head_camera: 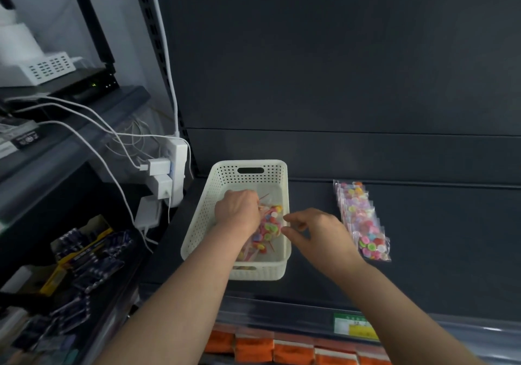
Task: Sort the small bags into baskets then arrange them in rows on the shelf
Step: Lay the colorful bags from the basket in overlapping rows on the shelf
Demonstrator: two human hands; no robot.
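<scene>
The left grip (236, 209) is down inside the white basket (203, 223), knuckles up, fingers curled into a bundle of small bags (269, 225) stuffed with coloured buttons. It looks clenched on that bundle, though the fingertips are hidden under the back of the hand. The right grip (318, 232) hovers just beside the basket's right rim, released, thumb and forefinger apart, carrying nothing.

To the right, on the dark shelf (437, 238), a finished row of bags (363, 221) lies overlapped like roof tiles. It runs from near the back panel toward the front edge, apart from the basket.

This reads as the hand-over: bags coming out of the basket for laying on the shelf. To do it well, the left grip should raise the bundle just above the rim and fan it slightly. The right can then pinch a single bag by its top seam, because glossy film like this probably clings and two may come away together. Each bag wants laying flat, lapped over the one before, in a line parallel to the existing row. The likely slip is loose buttons shifting and dragging a bag askew.
</scene>
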